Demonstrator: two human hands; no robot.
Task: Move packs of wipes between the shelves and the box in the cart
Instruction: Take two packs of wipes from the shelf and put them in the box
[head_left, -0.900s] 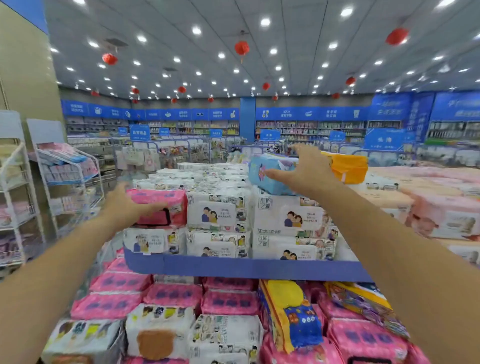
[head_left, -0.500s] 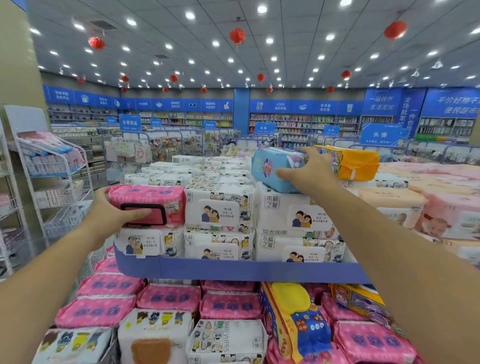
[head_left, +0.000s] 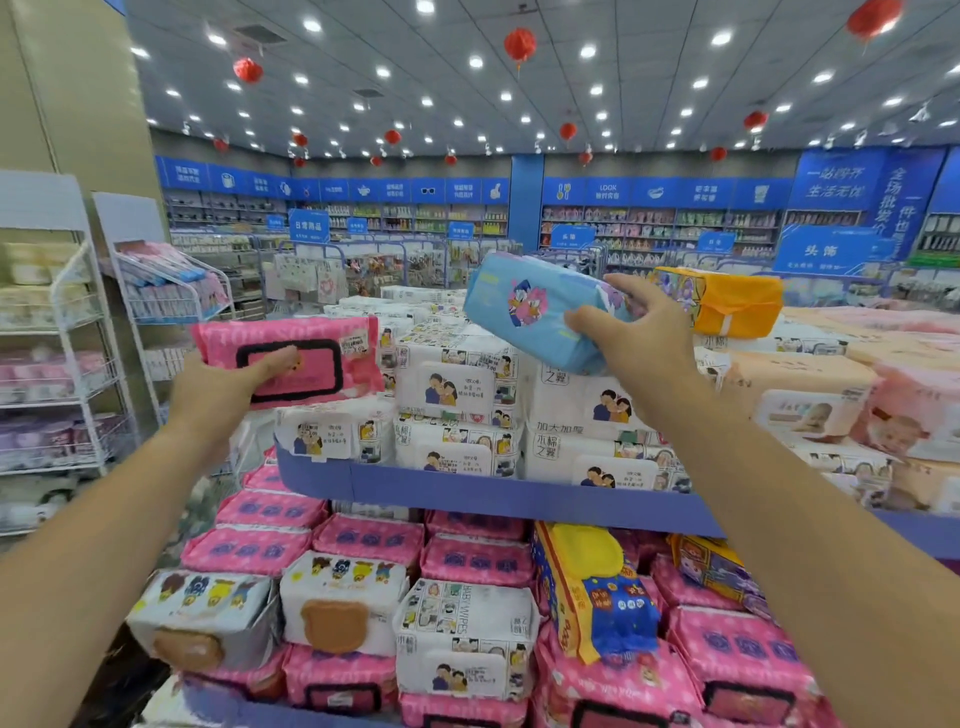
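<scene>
Up at the top tier of the display, the left hand is gripping a pink soft-plastic pack of wipes with a black-rimmed flap lid. Its thumb is lying across the lid and its fingers are curling underneath. This pack is sitting level just above a white pack with a cartoon couple on its label; whether the two are touching cannot be told.

The right hand is clutching a light blue soft pack printed with a cartoon duck, thumb on the near face and fingers wrapping over the far end. That pack is tilting, its left end higher, over the stacked white packs that are filling the blue-edged upper shelf. Just behind the right hand, an orange wrapped pack is resting on top of the white stack.

Below the shelf edge, rows of pink dotted packs are lying flat on the lower tier, with a blue and yellow pack standing tilted among them. White wire racks are standing at the left, and red paper lanterns are hanging from the ceiling.
</scene>
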